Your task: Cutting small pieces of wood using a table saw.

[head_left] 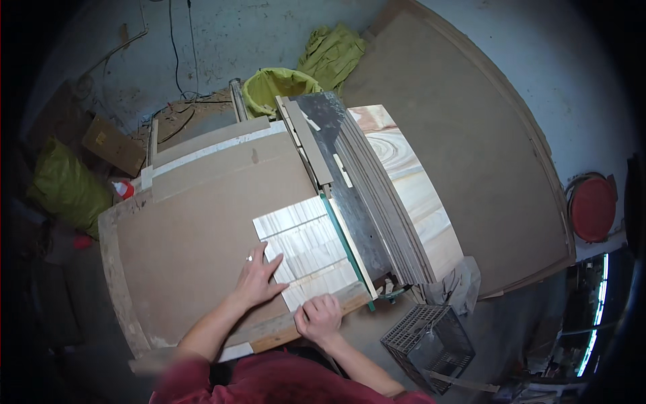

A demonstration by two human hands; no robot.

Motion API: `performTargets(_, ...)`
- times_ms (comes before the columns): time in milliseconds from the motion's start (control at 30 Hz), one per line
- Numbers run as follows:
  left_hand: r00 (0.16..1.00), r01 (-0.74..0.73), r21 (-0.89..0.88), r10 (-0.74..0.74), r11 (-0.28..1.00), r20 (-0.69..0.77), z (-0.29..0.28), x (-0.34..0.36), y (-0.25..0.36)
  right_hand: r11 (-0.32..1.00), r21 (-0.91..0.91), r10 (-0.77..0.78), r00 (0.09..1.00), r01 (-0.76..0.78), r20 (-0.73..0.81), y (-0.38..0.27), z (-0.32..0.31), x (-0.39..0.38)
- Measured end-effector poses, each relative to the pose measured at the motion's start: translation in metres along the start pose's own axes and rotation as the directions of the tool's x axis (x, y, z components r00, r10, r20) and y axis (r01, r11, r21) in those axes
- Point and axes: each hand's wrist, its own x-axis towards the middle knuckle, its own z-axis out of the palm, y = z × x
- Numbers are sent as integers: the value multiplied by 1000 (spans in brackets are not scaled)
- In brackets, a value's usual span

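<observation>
A pale, streaky-grained square (pixel 306 246) of several strips lies on the brown worktable (pixel 202 195), its right side along a green-edged rail (pixel 346 242). My left hand (pixel 256 279) rests at its left edge with the fingers spread, the fingertips touching the strips; a ring shows on one finger. At the near edge, my right hand (pixel 319 318) is closed, its fingers curled down beside the wooden table edge (pixel 269 330). What those fingers hold, if anything, is hidden under them.
Right of the rail are a dark metal surface (pixel 360 222), stacked brown boards (pixel 383 182) and marbled panels (pixel 414 195). A grey plastic crate (pixel 427 343) stands on the floor at the lower right. Behind is a yellow-green lined bin (pixel 279 84). A red-capped bottle (pixel 123 189) sits at the table's left.
</observation>
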Motion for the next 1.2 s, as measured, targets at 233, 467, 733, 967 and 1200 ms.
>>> performTargets(233, 992, -127, -20, 127, 992, 0, 30, 3, 37, 999, -6, 34, 999, -34, -19, 8, -27, -31)
performTargets(467, 997, -76, 33, 77, 997, -27, 14, 37, -7, 997, 50, 55, 998, -54, -21, 12, 6, 20)
performTargets(733, 999, 14, 87, -11, 996, -36, -49, 130, -106, 996, 87, -28, 999, 30, -27, 16, 89, 153)
performTargets(967, 999, 37, 155, -42, 987, 27, -103, 248, -196, 1000, 10, 6, 1000, -6, -21, 18, 158, 269)
performTargets(1200, 983, 150, 149, -163, 978, 84, -121, 265, -214, 999, 1, 34, 999, -34, 30, 10, 182, 295)
